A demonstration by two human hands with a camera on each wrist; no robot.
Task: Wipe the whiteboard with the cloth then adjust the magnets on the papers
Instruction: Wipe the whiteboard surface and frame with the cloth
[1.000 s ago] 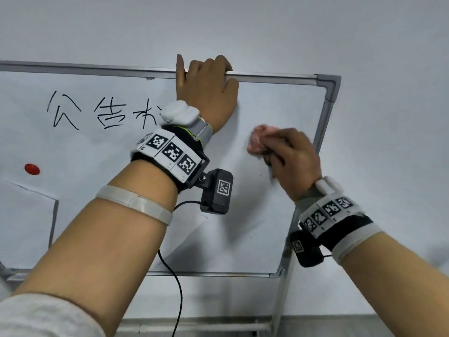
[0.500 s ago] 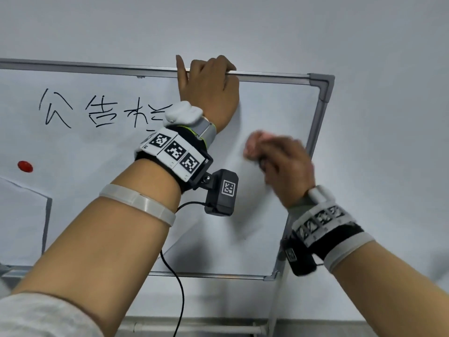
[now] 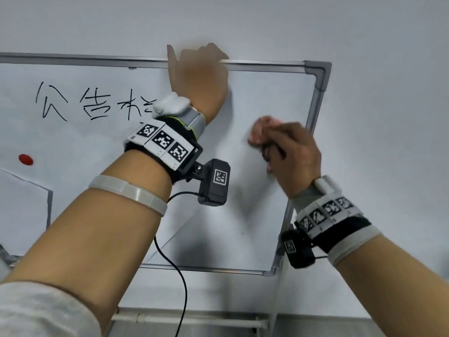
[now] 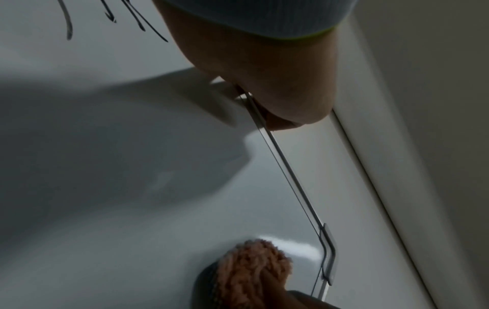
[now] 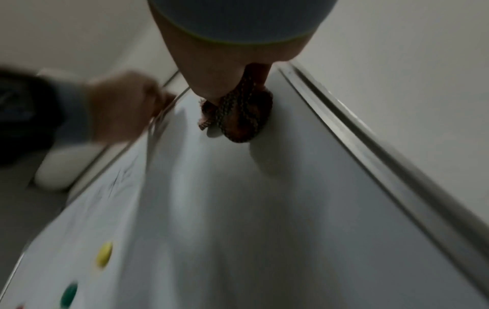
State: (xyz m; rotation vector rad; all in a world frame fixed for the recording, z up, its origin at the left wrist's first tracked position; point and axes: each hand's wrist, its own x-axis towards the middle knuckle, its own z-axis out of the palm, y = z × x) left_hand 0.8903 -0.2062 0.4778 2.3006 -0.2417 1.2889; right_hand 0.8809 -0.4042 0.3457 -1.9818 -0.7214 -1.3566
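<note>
We had both forearms raised, bare to the wrist straps. Our left hand (image 3: 199, 76) hooked its curled fingers over the whiteboard frame (image 3: 267, 65) above. Our right hand (image 3: 291, 152), lower and to the right, closed its grip around the cloth (image 3: 261, 131), knuckles facing us.

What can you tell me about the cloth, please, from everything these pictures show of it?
The cloth is a small pink wad with a fluffy, looped pile, like chenille or microfibre; the right wrist view also shows a darker patterned side. It is bunched, not spread flat, and gripped in the right hand, whose fingers curl round it so that only part sticks out. It is pressed against the whiteboard in the upper right area, below the top frame and left of the right frame. Only the hand and board touch it.
</note>
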